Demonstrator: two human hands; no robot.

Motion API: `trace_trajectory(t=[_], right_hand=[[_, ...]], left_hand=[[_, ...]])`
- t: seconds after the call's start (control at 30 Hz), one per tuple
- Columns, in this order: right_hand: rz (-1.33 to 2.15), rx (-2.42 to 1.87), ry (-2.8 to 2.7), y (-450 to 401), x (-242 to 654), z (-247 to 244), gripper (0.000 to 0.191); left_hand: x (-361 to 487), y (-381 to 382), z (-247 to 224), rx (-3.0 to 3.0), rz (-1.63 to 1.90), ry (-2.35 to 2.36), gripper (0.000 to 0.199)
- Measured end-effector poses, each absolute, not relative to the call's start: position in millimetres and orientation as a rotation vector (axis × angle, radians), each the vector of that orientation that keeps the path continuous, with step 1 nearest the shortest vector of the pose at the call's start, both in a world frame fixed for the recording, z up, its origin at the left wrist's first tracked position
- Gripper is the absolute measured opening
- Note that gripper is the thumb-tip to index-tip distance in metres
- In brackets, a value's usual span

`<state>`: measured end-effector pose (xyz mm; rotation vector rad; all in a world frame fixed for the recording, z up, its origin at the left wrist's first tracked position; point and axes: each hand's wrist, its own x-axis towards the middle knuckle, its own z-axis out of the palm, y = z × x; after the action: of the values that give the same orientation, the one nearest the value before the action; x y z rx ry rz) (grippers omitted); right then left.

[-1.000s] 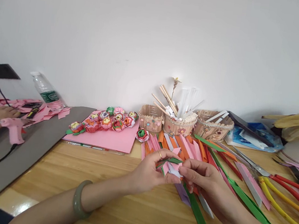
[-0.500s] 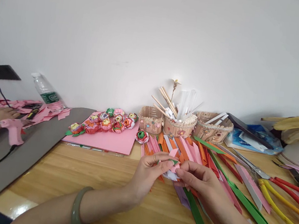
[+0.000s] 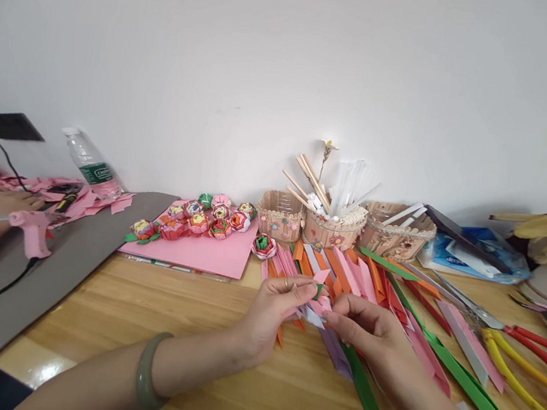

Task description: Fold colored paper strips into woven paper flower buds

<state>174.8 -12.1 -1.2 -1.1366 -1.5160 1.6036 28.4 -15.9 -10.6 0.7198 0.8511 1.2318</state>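
Note:
Between my two hands is a small folded paper flower (image 3: 320,301), with pink, green and pale lilac parts showing. My left hand (image 3: 271,319) pinches it between thumb and fingers from the left. My right hand (image 3: 368,328) has its thumb and forefinger closed on the flower's right edge. The fingers hide part of it. Beneath and behind the hands lie folded paper strips (image 3: 369,399) in green, orange, pink, red and lilac. A finished-looking paper flower (image 3: 264,247) sits just beyond my left hand.
Several paper flowers (image 3: 198,224) rest on a pink sheet (image 3: 206,257). Three craft-stick baskets (image 3: 279,218) stand by the wall. Scissors (image 3: 485,318) and yellow-handled pliers (image 3: 499,362) lie right. At left are a co-worker's hands (image 3: 6,207), a pink glue gun (image 3: 30,233) and a bottle (image 3: 90,164).
The view has shifted slightly, so most things sit a little further right. My hands remain at the flower, with small finger movements and a little more of its pink paper showing.

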Motion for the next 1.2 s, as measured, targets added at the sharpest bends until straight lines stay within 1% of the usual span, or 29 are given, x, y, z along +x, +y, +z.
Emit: trace_trajectory(t=[0.43, 0.77, 1.0, 1.2], right_hand=[[1.654, -1.118, -1.485, -8.9, 177.5, -3.2, 0.036], [1.648, -1.153, -1.504, -9.8, 179.0, -2.9, 0.035], [1.563, -1.194, -1.574, -8.8, 178.8, -2.1, 0.035], [1.597, -1.189, -1.525, -10.2, 177.7, -0.9, 0.037]], left_hand=[[27.0, -14.0, -12.3, 0.696, 1.147, 0.853, 0.027], [25.8, -14.1, -11.5, 0.701, 1.151, 0.838, 0.025], [25.5, -13.9, -10.3, 0.691, 1.153, 0.839, 0.025], [25.8, -13.4, -11.3, 0.688, 1.158, 0.85, 0.027]])
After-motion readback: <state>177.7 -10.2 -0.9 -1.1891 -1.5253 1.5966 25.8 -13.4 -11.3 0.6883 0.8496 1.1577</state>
